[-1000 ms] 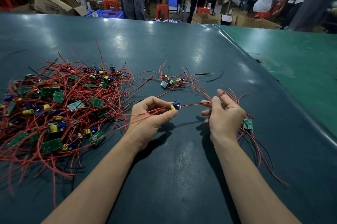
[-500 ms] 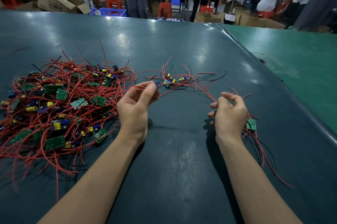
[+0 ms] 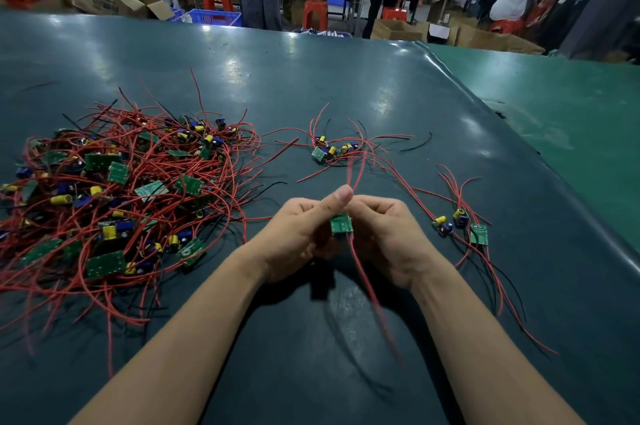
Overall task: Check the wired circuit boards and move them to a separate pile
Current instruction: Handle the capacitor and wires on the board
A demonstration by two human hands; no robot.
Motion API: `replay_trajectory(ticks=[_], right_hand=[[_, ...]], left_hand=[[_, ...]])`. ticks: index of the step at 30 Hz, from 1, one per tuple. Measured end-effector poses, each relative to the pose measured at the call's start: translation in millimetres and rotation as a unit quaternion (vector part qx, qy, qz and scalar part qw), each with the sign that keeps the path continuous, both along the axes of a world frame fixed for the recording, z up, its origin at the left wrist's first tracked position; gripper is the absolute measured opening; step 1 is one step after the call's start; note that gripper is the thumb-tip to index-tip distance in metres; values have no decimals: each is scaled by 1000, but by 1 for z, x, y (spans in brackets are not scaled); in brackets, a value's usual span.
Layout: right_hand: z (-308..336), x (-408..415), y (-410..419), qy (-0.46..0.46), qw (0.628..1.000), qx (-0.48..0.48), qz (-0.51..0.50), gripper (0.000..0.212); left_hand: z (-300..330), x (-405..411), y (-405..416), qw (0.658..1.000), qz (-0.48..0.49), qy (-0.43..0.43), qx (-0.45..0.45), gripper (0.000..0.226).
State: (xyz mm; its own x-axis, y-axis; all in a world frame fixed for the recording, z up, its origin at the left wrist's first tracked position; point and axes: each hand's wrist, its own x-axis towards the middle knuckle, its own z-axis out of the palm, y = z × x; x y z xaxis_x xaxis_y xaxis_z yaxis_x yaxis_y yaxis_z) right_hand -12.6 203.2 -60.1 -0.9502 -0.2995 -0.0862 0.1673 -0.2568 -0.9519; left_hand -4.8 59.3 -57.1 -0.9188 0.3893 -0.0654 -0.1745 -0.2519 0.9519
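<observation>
At the far left a big heap (image 3: pixel 114 203) of small green circuit boards lies on the dark, glossy table (image 3: pixel 311 85). The thin red wires are so tangled, with a few black ones among them, that the boards cannot be counted, and the frame edge cuts off the heap's left side. Flat green rectangles show here and there, some face down, others carrying little yellow and blue cylinders.

In the middle, both hands are raised above the table and pressed close together. The left hand (image 3: pixel 298 234) is clenched, its thumb (image 3: pixel 337 200) pointing up against a red wire (image 3: pixel 356 165) that rises blurred from the grip. The right hand (image 3: pixel 388 234) is curled shut beside it. Between them sits one small green board (image 3: pixel 341 225), pinched from both sides; most of it is covered by the fingers, and which hand bears it more cannot be made out. Another red wire (image 3: pixel 367 289) hangs down from it, smeared by motion, with its end lost against the table.

Beyond the hands a small cluster (image 3: pixel 334 149) of boards lies apart from the heap; how many it holds is unclear. To the right, a separate pile (image 3: pixel 462 225) holds about three boards, their long red and black wires trailing toward the near edge.

Past the table, people stand at benches, cropped at the top.
</observation>
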Motion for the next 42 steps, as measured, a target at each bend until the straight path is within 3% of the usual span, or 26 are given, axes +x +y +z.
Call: replay_trajectory(ticks=[4,11,16,20,24,27,31,36,40,42], right_hand=[[2,-4,4,-5,997,-21,-71,19],[-2,-3,0,21,995,20,-91,18],[-5,-3,-2,55,989,31,-134,10],[-6,-6,-1,46,986,44,-153,9],[-1,-12,4,22,981,-7,-193,20],[2,-17,9,3,969,-59,-239,23],[0,-16,8,-45,968,-134,-209,26],[-4,-17,8,84,955,-23,-285,10],[-8,-19,12,174,920,114,-333,19],[-8,-18,11,197,909,136,-340,23]], left_hand=[[-3,-2,3,997,56,-5,50,21],[-4,-3,3,991,131,4,26,10],[-9,1,7,967,190,133,-106,9],[-7,2,5,965,160,137,-158,17],[-1,1,1,990,98,64,-81,31],[2,3,0,994,61,60,-74,24],[2,4,-1,994,45,66,-74,21],[2,5,-3,994,32,74,-80,22],[3,5,-4,993,25,73,-90,17],[2,5,-3,993,24,74,-90,16]])
